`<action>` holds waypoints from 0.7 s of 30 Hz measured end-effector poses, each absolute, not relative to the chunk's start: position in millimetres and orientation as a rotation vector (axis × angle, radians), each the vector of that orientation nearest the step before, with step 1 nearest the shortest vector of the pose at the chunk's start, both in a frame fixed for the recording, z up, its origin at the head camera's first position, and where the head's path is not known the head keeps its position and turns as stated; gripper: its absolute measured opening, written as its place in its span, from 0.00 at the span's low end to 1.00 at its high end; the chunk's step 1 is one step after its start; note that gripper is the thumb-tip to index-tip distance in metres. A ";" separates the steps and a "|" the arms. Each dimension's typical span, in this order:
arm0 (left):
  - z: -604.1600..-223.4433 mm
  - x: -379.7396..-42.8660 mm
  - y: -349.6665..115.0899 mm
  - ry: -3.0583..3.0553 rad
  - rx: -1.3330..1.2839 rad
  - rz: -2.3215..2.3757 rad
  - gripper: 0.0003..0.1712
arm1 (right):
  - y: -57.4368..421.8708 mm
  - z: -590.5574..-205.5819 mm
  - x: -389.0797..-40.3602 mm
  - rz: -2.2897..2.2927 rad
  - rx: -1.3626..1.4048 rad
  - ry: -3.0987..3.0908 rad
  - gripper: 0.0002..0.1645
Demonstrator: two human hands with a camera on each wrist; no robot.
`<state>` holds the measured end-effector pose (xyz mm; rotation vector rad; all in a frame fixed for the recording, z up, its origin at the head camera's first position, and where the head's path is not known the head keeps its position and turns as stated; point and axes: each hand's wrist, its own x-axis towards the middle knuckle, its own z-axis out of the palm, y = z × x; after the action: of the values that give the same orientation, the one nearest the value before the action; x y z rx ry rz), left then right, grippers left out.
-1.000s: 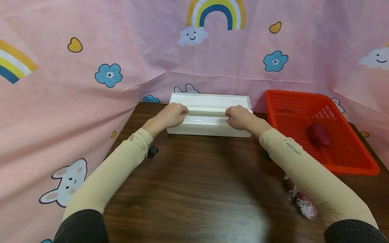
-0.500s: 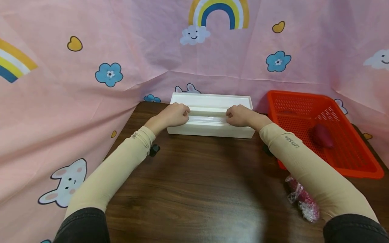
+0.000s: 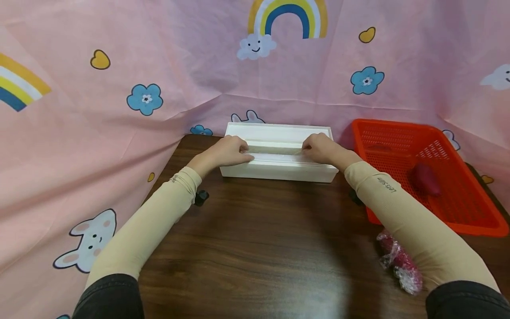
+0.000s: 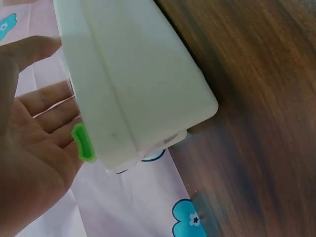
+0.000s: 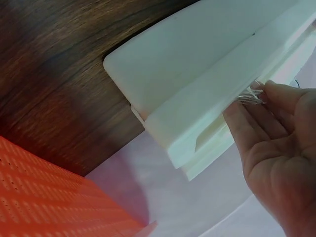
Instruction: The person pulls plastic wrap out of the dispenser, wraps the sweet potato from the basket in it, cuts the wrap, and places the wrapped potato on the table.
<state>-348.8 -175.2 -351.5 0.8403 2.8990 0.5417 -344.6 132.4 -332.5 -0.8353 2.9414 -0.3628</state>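
A long white cling film dispenser (image 3: 277, 171) stands at the back of the table with its lid (image 3: 279, 130) raised behind it. Clear cling film (image 5: 251, 96) shows along its opening. My right hand (image 3: 319, 148) pinches the film's edge between thumb and fingers near the dispenser's right end. Over the left part, my left hand (image 3: 227, 150) has its thumb stretched away from the fingers, the thumb tip right at the dispenser's edge. In the left wrist view, its fingers reach behind the dispenser, near a small green tab (image 4: 83, 142) on the dispenser's end.
To the right stands a red plastic basket (image 3: 470, 228) with a dark purple-red oblong item (image 3: 425, 179) inside. A film-wrapped reddish item (image 3: 399, 261) lies on the wooden table (image 3: 255, 248) by the right forearm. A patterned pink cloth (image 3: 191, 57) hangs close behind the dispenser.
My left thumb has spread away from its fingers, where it was closed against them before. My right hand has shifted slightly to the right along the dispenser.
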 end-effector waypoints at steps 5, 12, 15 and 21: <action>-356.0 -352.3 -175.3 2.937 0.871 0.563 0.14 | 134.2 -331.9 -345.3 -0.418 -0.791 2.957 0.13; -354.0 -354.8 -177.3 3.008 0.850 0.479 0.09 | 139.9 -329.6 -343.3 -0.435 -0.791 2.960 0.10; -351.4 -355.1 -177.5 3.013 0.862 0.474 0.08 | 142.3 -327.4 -341.1 -0.411 -0.754 2.937 0.09; -349.7 -354.4 -178.7 3.033 0.866 0.499 0.10 | 147.4 -325.9 -339.0 -0.298 -0.729 2.923 0.09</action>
<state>-354.4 -178.7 -349.7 0.8665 3.0329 0.4993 -339.0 147.4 -325.9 -0.7294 2.9228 -0.2982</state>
